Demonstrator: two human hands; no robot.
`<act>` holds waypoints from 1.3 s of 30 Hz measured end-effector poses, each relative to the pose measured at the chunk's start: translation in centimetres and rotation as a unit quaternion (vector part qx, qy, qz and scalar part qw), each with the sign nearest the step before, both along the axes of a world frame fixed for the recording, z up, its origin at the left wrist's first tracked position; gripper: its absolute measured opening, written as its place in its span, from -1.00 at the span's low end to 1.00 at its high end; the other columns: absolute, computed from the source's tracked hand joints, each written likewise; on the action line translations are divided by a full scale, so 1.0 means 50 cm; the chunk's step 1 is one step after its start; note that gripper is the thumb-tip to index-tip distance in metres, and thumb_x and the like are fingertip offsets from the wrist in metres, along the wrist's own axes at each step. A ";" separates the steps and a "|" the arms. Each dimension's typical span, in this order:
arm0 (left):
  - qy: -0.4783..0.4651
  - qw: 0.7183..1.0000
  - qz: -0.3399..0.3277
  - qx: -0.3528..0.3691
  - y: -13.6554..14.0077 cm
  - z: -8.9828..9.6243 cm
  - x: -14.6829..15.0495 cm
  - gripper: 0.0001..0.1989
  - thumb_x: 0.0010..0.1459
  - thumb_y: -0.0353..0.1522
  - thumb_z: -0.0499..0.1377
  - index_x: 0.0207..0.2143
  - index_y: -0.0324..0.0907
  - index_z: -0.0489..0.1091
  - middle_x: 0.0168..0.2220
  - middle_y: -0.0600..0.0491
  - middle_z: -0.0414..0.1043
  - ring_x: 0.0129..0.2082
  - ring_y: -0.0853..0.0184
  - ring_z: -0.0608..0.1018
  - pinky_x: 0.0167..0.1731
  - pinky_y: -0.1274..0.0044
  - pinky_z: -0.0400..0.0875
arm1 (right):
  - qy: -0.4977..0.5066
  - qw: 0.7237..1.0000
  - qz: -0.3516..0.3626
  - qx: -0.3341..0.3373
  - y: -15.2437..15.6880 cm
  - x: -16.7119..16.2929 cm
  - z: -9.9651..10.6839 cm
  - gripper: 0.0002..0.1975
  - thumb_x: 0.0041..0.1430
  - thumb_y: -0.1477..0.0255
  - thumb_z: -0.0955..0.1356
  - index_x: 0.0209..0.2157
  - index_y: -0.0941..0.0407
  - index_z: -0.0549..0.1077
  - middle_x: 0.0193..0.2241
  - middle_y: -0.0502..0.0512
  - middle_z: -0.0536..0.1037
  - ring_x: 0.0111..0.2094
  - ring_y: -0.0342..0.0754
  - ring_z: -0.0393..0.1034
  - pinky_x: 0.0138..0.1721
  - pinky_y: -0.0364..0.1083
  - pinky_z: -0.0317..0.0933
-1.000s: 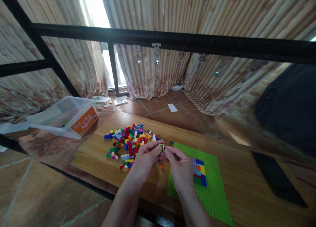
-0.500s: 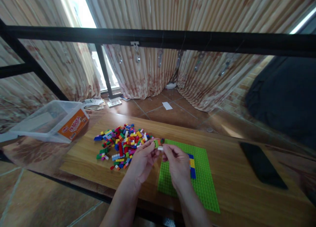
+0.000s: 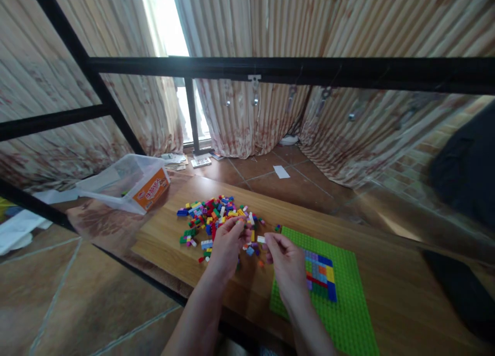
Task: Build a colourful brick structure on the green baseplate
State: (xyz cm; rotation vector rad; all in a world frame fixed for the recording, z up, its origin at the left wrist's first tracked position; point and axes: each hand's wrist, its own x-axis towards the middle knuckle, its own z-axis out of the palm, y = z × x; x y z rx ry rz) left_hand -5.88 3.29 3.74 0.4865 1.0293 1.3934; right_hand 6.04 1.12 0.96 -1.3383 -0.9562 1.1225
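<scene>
1. The right hand (image 3: pixel 286 263) pinches a white brick (image 3: pixel 261 239) between its fingertips; the brick points left, toward the other hand.
2. The left hand (image 3: pixel 227 241) has its fingers drawn together on a small piece (image 3: pixel 242 221), mostly hidden by them, so its shape cannot be told. The two hands are near each other but apart.
3. A loose pile of mixed bricks (image 3: pixel 220 210) lies on the wooden surface (image 3: pixel 162 242), beyond and left of the left hand.
4. A light blue brick (image 3: pixel 250 251) and an orange brick (image 3: pixel 261 263) lie on the surface between the hands.
5. Right of the pile is a green baseplate (image 3: pixel 348 304), partly under the right hand and forearm in this view. It carries a flat block of coloured bricks (image 3: pixel 322 277) with blue and yellow along its right edge.
6. At the far left sits a clear plastic box (image 3: pixel 104 193) with an orange label; a dark flat object (image 3: pixel 456 289) lies at the right.
</scene>
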 end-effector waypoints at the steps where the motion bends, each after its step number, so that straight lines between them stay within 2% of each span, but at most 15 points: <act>1: 0.019 1.000 0.006 0.006 0.000 -0.002 -0.005 -0.75 -0.05 -0.31 0.30 -0.32 -0.28 0.44 -0.45 0.05 0.45 -0.55 0.49 0.44 -0.58 0.68 0.32 | -0.002 1.000 0.000 0.000 0.000 -0.007 -0.001 -0.66 0.02 0.13 0.40 -0.35 0.13 0.56 -0.55 0.00 0.51 -0.57 -0.15 0.29 -0.56 -0.17 0.16; 3: 0.039 0.999 -0.005 0.012 -0.001 -0.005 -0.012 -0.74 -0.06 -0.31 0.29 -0.31 -0.28 0.45 -0.44 0.06 0.45 -0.55 0.49 0.44 -0.59 0.67 0.30 | 0.031 0.999 -0.005 -0.002 0.001 -0.021 0.000 -0.69 -0.01 0.16 0.42 -0.33 0.12 0.55 -0.51 0.00 0.53 -0.53 -0.14 0.32 -0.54 -0.18 0.18; 5: 0.036 0.998 -0.041 0.018 -0.004 -0.004 -0.017 -0.73 -0.05 -0.32 0.27 -0.28 -0.28 0.47 -0.47 0.06 0.45 -0.55 0.47 0.44 -0.56 0.65 0.31 | 0.130 0.991 -0.004 -0.019 0.004 -0.032 0.004 -0.73 -0.04 0.22 0.44 -0.33 0.10 0.53 -0.49 0.00 0.54 -0.51 -0.14 0.35 -0.53 -0.18 0.20; 8: 0.009 0.994 -0.102 0.025 -0.010 0.001 -0.021 -0.69 -0.02 -0.31 0.24 -0.22 -0.29 0.48 -0.56 0.08 0.42 -0.56 0.47 0.43 -0.53 0.64 0.31 | 0.296 0.952 0.011 -0.073 0.009 -0.043 0.013 -0.80 -0.05 0.27 0.44 -0.39 0.10 0.50 -0.49 0.00 0.52 -0.48 -0.14 0.38 -0.53 -0.20 0.21; 10: -0.003 0.990 -0.134 0.031 -0.014 0.004 -0.023 -0.68 -0.02 -0.30 0.24 -0.20 -0.29 0.50 -0.58 0.09 0.40 -0.58 0.47 0.42 -0.54 0.64 0.28 | 0.339 0.936 0.028 -0.092 0.011 -0.048 0.020 -0.77 -0.03 0.23 0.42 -0.45 0.10 0.47 -0.54 -0.01 0.49 -0.51 -0.15 0.36 -0.56 -0.20 0.19; 13: 0.022 0.986 -0.162 0.041 -0.017 0.005 -0.025 -0.66 0.01 -0.26 0.24 -0.18 -0.28 0.51 -0.61 0.11 0.38 -0.62 0.48 0.39 -0.59 0.65 0.23 | 0.299 0.949 0.064 -0.074 0.009 -0.059 0.031 -0.68 -0.01 0.13 0.42 -0.45 0.11 0.46 -0.62 -0.09 0.38 -0.60 -0.22 0.24 -0.64 -0.24 0.05; 17: 0.088 0.983 -0.156 0.041 -0.016 0.004 -0.025 -0.64 0.04 -0.22 0.23 -0.17 -0.28 0.52 -0.65 0.14 0.35 -0.68 0.51 0.34 -0.65 0.66 0.17 | 0.211 0.975 0.065 -0.033 0.002 -0.073 0.037 -0.67 -0.09 0.18 0.50 -0.39 0.13 0.49 -0.63 -0.11 0.38 -0.62 -0.27 0.18 -0.65 -0.26 -0.07; 22: 0.088 0.985 -0.143 0.046 -0.016 0.003 -0.015 -0.66 0.02 -0.24 0.24 -0.22 -0.31 0.53 -0.66 0.13 0.36 -0.69 0.51 0.35 -0.64 0.66 0.20 | 0.232 0.971 0.045 -0.021 0.004 -0.071 0.029 -0.71 -0.11 0.23 0.51 -0.43 0.15 0.53 -0.60 -0.08 0.43 -0.61 -0.27 0.17 -0.63 -0.23 -0.06; 29: 0.089 0.987 -0.125 0.055 -0.020 -0.003 0.004 -0.67 0.02 -0.28 0.22 -0.23 -0.34 0.52 -0.69 0.15 0.32 -0.73 0.51 0.30 -0.68 0.64 0.18 | 0.255 0.967 0.012 -0.015 0.002 -0.071 0.025 -0.76 -0.12 0.26 0.51 -0.50 0.14 0.54 -0.68 -0.11 0.37 -0.62 -0.27 0.11 -0.61 -0.23 -0.06; 35: 0.093 0.990 -0.071 0.075 -0.024 -0.008 0.022 -0.74 0.02 -0.30 0.22 -0.30 -0.31 0.54 -0.66 0.16 0.30 -0.71 0.54 0.25 -0.70 0.67 0.14 | 0.269 0.962 -0.044 -0.003 -0.001 -0.084 0.024 -0.77 -0.11 0.27 0.50 -0.42 0.12 0.58 -0.61 -0.09 0.43 -0.59 -0.25 0.13 -0.57 -0.22 -0.02; 39: 0.108 0.986 -0.090 0.089 -0.022 -0.001 0.020 -0.77 0.03 -0.31 0.20 -0.34 -0.28 0.55 -0.65 0.16 0.29 -0.70 0.55 0.24 -0.71 0.67 0.11 | 0.265 0.964 -0.033 -0.004 -0.002 -0.080 0.025 -0.77 -0.11 0.27 0.50 -0.41 0.11 0.58 -0.60 -0.08 0.43 -0.59 -0.24 0.15 -0.58 -0.21 -0.02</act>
